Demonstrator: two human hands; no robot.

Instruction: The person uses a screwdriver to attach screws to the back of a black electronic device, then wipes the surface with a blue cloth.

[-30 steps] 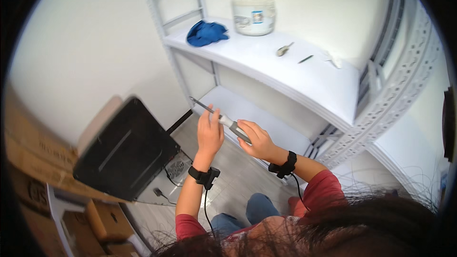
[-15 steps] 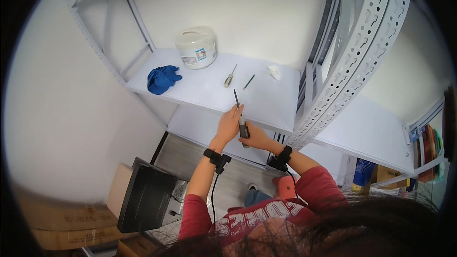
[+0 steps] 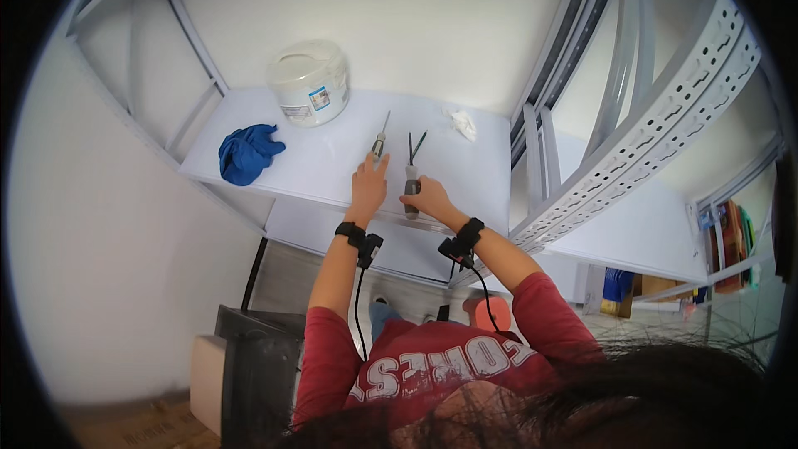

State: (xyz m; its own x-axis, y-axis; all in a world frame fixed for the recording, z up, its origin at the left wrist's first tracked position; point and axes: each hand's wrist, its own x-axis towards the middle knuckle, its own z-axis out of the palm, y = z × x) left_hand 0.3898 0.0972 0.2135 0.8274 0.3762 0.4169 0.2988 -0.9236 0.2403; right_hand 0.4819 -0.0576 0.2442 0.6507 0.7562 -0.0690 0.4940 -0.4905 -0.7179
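Note:
My right hand (image 3: 434,202) is closed around the grey handle of a screwdriver (image 3: 411,173), whose dark shaft points away from me over the front of the white shelf. Fingers apart, my left hand (image 3: 368,189) reaches to the handle end of a second screwdriver (image 3: 380,145) lying on the shelf; whether the fingertips touch it I cannot tell. Just beyond the held screwdriver's tip lies a thin dark green rod (image 3: 421,141), partly lined up behind the shaft.
On the white shelf (image 3: 316,162) stand a white lidded bucket (image 3: 309,87) and a crumpled blue cloth (image 3: 249,154) at left. A crumpled white tissue (image 3: 463,124) lies at the back right. A perforated metal upright (image 3: 648,141) rises at right. Below left is a black bin-like object (image 3: 258,366).
My left hand has let go of the held screwdriver's shaft and moved forward to the one on the shelf. My right hand has carried its screwdriver forward over the shelf. The view has shifted.

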